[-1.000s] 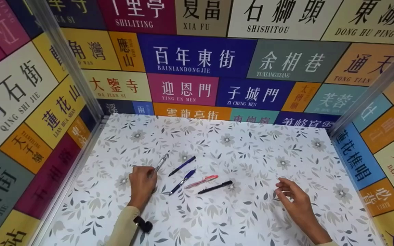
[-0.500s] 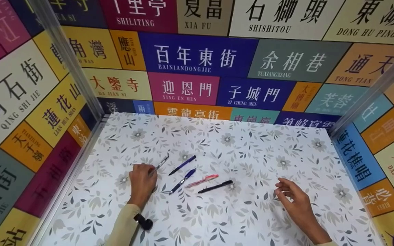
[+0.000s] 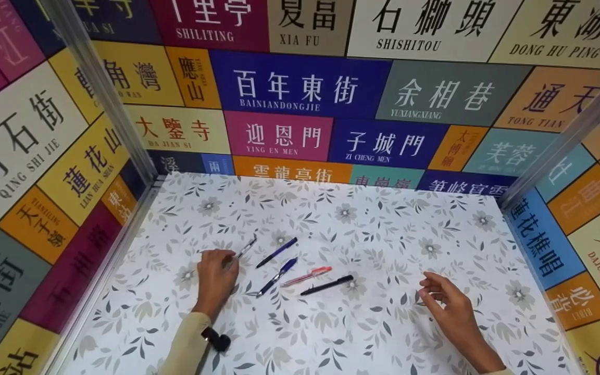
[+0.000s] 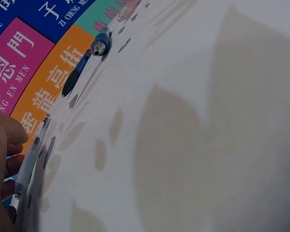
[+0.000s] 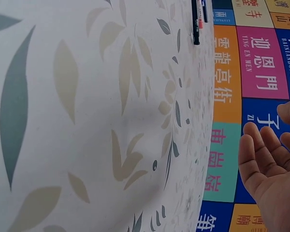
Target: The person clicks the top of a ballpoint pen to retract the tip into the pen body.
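My left hand (image 3: 216, 276) pinches a clear pen (image 3: 246, 247) at the left of the group, its far end sticking out past the fingers. In the left wrist view that pen (image 4: 29, 162) lies along the curled fingers, close over the tabletop. Just right of it lie a dark blue pen (image 3: 277, 252) and a blue click pen (image 3: 278, 276). A pink pen (image 3: 308, 276) and a black pen (image 3: 327, 285) lie further right, side by side. Well apart from the pens, my right hand (image 3: 448, 302) holds nothing, fingers loosely bent.
A white tablecloth (image 3: 362, 333) with a grey leaf and flower print covers the table. Panels of coloured signs (image 3: 300, 83) stand at the back and both sides, joined by metal posts (image 3: 565, 125). A black strap device (image 3: 217, 339) sits on the left wrist.
The left hand and the clear pen have shifted very slightly. The other pens and the right hand stay where they were.
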A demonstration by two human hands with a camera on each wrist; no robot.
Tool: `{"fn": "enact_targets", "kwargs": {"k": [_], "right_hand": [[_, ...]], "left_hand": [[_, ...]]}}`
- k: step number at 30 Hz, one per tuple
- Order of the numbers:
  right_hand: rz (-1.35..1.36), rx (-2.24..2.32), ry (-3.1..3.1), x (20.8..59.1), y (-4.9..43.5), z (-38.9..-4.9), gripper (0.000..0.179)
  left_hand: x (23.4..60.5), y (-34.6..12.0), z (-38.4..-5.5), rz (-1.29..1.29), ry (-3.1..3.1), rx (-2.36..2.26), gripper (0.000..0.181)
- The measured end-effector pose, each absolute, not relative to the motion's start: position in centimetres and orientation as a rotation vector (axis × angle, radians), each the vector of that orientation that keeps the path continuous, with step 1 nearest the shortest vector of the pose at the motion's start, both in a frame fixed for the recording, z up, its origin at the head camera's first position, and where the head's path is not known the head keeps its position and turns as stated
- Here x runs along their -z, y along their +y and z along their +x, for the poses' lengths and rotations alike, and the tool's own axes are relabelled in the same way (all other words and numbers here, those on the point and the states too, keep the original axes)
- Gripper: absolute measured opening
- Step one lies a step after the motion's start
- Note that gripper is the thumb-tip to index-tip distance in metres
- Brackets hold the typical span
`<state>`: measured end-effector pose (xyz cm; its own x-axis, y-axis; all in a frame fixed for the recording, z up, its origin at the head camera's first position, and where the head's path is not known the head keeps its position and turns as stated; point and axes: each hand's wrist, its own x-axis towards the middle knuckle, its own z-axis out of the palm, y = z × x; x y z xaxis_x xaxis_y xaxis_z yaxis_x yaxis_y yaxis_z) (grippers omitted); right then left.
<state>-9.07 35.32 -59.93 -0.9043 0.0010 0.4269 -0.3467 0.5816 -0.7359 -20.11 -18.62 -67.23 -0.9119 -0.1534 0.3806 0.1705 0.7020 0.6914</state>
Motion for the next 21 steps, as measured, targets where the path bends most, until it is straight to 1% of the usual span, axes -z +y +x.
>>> {"fn": "enact_targets", "kwargs": {"k": [5,11,17,21], "right_hand": [[0.273,-1.242,-2.435,60.0,35.3,-9.1,0.05],[0.236,-1.222,-2.439,60.6,35.5,-9.3,0.044],[0.222,-1.192,-2.428,61.0,35.6,-9.3,0.045],[0.235,-1.207,-2.435,60.6,35.6,-9.2,0.041]], "left_hand": [[67.0,-18.1,-20.1,-0.074,-2.431,1.132,0.015],[66.8,-17.2,-20.5,-0.208,-2.381,1.125,0.014],[66.6,-16.6,-20.6,-0.199,-2.413,1.16,0.015],[66.3,-16.2,-20.6,-0.181,-2.454,1.2,0.016]]}}
